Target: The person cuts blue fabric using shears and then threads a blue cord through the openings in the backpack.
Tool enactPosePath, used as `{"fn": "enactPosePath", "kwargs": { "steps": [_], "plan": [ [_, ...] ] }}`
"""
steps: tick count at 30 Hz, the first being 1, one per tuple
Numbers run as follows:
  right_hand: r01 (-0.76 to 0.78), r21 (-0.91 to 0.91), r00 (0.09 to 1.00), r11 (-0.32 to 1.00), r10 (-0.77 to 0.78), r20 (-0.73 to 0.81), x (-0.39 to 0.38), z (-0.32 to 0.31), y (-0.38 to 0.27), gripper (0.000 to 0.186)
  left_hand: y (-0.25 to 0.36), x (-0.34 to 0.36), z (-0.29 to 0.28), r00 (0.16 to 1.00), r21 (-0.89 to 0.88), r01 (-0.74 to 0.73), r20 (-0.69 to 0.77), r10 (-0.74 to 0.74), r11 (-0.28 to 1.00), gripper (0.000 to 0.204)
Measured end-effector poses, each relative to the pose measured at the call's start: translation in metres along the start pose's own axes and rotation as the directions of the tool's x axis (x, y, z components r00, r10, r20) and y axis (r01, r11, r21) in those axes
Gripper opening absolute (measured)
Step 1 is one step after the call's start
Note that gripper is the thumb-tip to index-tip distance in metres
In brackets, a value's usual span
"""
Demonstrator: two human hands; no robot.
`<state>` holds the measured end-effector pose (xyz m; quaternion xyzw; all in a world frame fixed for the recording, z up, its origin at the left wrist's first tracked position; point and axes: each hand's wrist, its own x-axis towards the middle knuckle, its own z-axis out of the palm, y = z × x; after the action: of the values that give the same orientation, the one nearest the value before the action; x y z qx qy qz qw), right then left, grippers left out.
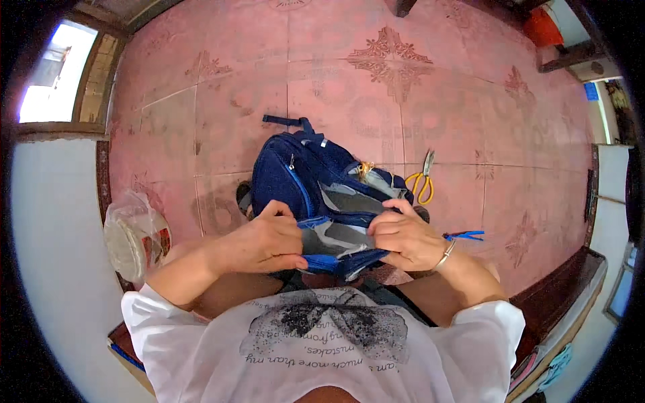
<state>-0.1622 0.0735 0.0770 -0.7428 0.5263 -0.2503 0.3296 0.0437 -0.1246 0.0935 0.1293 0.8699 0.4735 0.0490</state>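
Observation:
A dark blue backpack (277, 173) with brighter blue zippers and a grey lining rests across my lap. My left hand (265, 242) grips the edge of its opened pocket on the left, fingers curled over the fabric. On the other side, my right hand (405, 236) pinches the pocket's right edge, so the grey lining shows between both hands. A white frayed strip runs along the opening. Yellow thread or cord (365, 169) lies bunched on top of the bag. Just right of the bag, yellow-handled scissors (422, 185) lie on the floor.
Pink patterned tiles (322, 87) cover the floor ahead. A round white container in a clear plastic bag (138, 238) stands at my left by the wall. A dark wooden bench (557, 309) is at the right. An orange-red object (541, 28) sits at the far right.

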Motion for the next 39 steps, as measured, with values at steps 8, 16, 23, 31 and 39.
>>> {"fn": "enactPosePath", "kwargs": {
  "steps": [8,16,23,31,39],
  "plan": [
    [-0.036,-0.016,0.998,0.999,0.035,-0.053,0.01,-0.003,-0.001,0.022,0.021,0.032,0.027,0.996,0.361,-0.056,0.089,0.025,0.931,0.024],
    [-0.09,-0.083,0.995,0.993,0.086,-0.052,0.011,0.009,-0.046,0.048,0.03,0.035,0.037,0.989,0.22,-0.133,-0.039,0.145,0.966,0.013],
    [-0.124,-0.288,0.991,0.949,0.103,-0.085,0.013,0.018,-0.05,0.038,0.025,0.023,0.018,0.986,0.399,-0.068,-0.112,0.122,0.914,0.027],
    [-0.087,0.164,0.991,0.983,0.103,-0.091,-0.015,-0.007,-0.003,0.035,-0.004,-0.008,-0.005,0.947,-0.002,0.14,-0.291,-0.134,0.99,0.024],
    [-0.084,-0.036,0.982,0.996,0.077,-0.17,0.016,-0.009,-0.005,0.031,0.006,0.03,0.039,0.998,0.523,-0.023,-0.034,0.048,0.852,0.017]
  ]
}}
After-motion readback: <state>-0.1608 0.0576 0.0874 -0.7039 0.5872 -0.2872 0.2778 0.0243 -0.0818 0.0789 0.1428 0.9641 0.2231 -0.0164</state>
